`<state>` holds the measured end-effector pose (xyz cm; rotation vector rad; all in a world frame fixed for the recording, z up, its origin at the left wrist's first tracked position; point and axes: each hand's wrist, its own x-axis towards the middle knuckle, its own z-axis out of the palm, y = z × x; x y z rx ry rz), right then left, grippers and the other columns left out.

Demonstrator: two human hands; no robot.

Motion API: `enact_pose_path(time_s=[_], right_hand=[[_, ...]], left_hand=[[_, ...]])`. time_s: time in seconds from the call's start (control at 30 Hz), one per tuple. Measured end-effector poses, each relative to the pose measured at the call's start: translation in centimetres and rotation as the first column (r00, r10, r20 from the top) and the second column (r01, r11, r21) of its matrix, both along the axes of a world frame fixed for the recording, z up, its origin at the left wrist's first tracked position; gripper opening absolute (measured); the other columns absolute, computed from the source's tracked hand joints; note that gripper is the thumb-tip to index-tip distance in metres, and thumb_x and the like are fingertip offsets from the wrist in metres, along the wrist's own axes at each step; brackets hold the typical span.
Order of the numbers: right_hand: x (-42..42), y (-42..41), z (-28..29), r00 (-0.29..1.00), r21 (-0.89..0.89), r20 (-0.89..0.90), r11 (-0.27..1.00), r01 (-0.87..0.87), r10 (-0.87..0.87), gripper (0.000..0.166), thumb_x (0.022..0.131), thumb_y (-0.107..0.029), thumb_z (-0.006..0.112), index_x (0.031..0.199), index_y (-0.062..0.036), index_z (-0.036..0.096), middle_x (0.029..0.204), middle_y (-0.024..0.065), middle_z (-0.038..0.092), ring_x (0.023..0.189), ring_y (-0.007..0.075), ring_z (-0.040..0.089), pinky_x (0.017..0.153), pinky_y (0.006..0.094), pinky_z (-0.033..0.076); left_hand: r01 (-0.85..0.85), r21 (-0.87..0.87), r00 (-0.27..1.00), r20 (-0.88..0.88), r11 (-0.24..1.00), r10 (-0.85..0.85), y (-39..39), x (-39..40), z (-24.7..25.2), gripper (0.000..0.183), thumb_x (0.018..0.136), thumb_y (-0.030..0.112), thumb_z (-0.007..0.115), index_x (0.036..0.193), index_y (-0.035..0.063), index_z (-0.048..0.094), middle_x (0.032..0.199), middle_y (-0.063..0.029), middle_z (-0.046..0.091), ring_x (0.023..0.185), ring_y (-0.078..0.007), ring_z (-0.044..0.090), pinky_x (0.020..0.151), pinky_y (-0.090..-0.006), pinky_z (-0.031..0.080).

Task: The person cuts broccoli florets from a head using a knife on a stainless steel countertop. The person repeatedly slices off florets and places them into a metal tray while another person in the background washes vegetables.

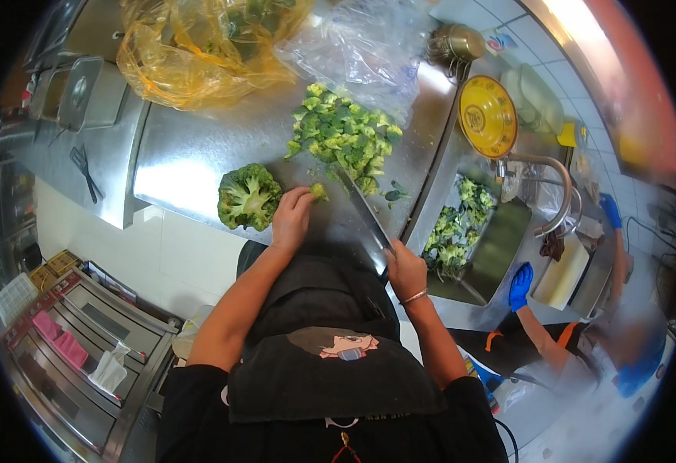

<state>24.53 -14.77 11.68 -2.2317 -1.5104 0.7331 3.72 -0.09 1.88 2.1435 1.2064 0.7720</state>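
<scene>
My left hand (291, 219) has its fingertips on a small broccoli floret (318, 192) over the steel counter. Just left of it lies a large broccoli head (250, 197), its pale cut stem facing up. In my right hand (406, 271) is the handle of a large kitchen knife (367, 209). The blade slants away to the upper left, its tip by a heap of cut broccoli florets (344, 133). A few loose green leaves (396, 193) lie right of the blade.
A yellow plastic bag (199, 63) and a clear plastic bag (361, 52) lie at the back. Right of the counter is a sink (503, 249) holding broccoli pieces (459, 223), under a curved faucet (564, 191). A co-worker's blue-gloved hand (521, 285) is beside it. Ovens (83, 359) stand lower left.
</scene>
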Motion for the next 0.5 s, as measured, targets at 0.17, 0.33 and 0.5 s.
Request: enact_pose_path(time_s=[0.17, 0.33, 0.5], right_hand=[[-1.2, -1.6, 0.2, 0.998, -0.018, 0.034, 0.999, -0.046, 0.047, 0.015, 0.085, -0.015, 0.062, 0.099, -0.0078, 0.061, 0.076, 0.0168, 0.063, 0.068, 0.0366, 0.062, 0.056, 0.0428, 0.048], [-1.2, -1.3, 0.3, 0.982, 0.004, 0.116, 0.988, -0.153, 0.152, 0.015, 0.085, -0.017, 0.059, 0.100, -0.0153, 0.061, 0.076, 0.0081, 0.064, 0.061, 0.0312, 0.063, 0.052, 0.0407, 0.050], [-0.4, -0.6, 0.5, 0.958, -0.089, 0.173, 0.972, -0.218, 0.231, 0.010, 0.087, -0.017, 0.058, 0.097, -0.0134, 0.061, 0.075, 0.0087, 0.064, 0.061, 0.0315, 0.062, 0.051, 0.0403, 0.049]], left_hand=[[-0.040, -0.069, 0.996, 0.079, 0.997, 0.046, -0.4, -0.4, -0.9, 0.019, 0.075, -0.002, 0.065, 0.092, 0.0047, 0.061, 0.099, -0.0093, 0.059, 0.091, -0.0299, 0.058, 0.077, -0.0375, 0.049], [-0.006, -0.015, 0.997, 0.077, 1.000, 0.007, 0.0, 0.0, -1.1, 0.019, 0.071, -0.003, 0.067, 0.088, 0.0044, 0.062, 0.095, -0.0079, 0.060, 0.088, -0.0284, 0.059, 0.075, -0.0361, 0.049], [-0.013, 0.012, 0.998, 0.065, 1.000, 0.012, 0.1, 0.1, -1.0, 0.023, 0.068, -0.004, 0.066, 0.089, 0.0042, 0.063, 0.096, -0.0082, 0.062, 0.086, -0.0276, 0.060, 0.073, -0.0348, 0.050]])
